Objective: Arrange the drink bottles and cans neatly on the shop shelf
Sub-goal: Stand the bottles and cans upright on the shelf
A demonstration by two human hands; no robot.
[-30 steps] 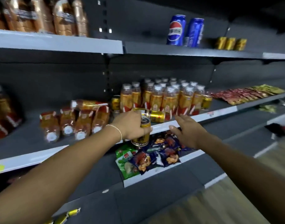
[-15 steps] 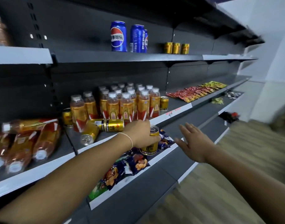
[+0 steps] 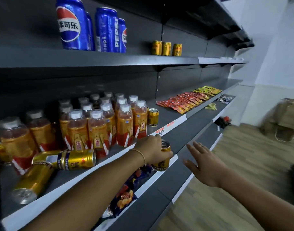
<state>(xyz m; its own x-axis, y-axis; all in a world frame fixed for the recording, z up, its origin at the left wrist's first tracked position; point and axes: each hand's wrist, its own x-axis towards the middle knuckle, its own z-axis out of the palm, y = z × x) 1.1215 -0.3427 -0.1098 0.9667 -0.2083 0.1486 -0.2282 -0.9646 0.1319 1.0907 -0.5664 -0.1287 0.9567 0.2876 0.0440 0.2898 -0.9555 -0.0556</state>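
My left hand grips a small gold can upright, just in front of the middle shelf's white edge. My right hand hovers to its right, fingers spread, holding nothing. On the middle shelf stand several orange drink bottles in rows, with one small gold can upright at their right. Two long gold cans lie on their sides at the shelf front left. The top shelf carries blue Pepsi cans and three small gold cans.
Red and yellow snack packets lie further right on the middle shelf. Snack bags fill the lower shelf under my left arm. Wooden floor and a cardboard box are to the right.
The view swung right and closer to the shelf. My left hand keeps its grip on the small gold can and has moved right along the shelf edge; my right hand stays spread beside it.
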